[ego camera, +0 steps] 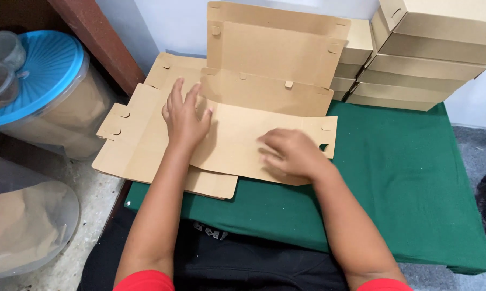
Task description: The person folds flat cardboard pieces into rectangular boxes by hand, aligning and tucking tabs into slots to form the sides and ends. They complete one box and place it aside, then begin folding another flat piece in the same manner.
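Observation:
A flat brown cardboard box blank [264,102] lies on a green cloth-covered table [410,172], its far panel folded upright against the wall. My left hand [184,116] rests palm down, fingers spread, on the left part of the near panel. My right hand [291,153] presses flat on the same panel's right part, slightly blurred. Neither hand grips anything. More flat blanks [140,140] lie stacked underneath, sticking out to the left over the table edge.
Folded cardboard boxes [426,59] are stacked at the back right against the wall. To the left on the floor stand a clear tub with a blue lid [43,70] and another clear tub [22,221]. A brown wooden post [97,37] leans at the back left.

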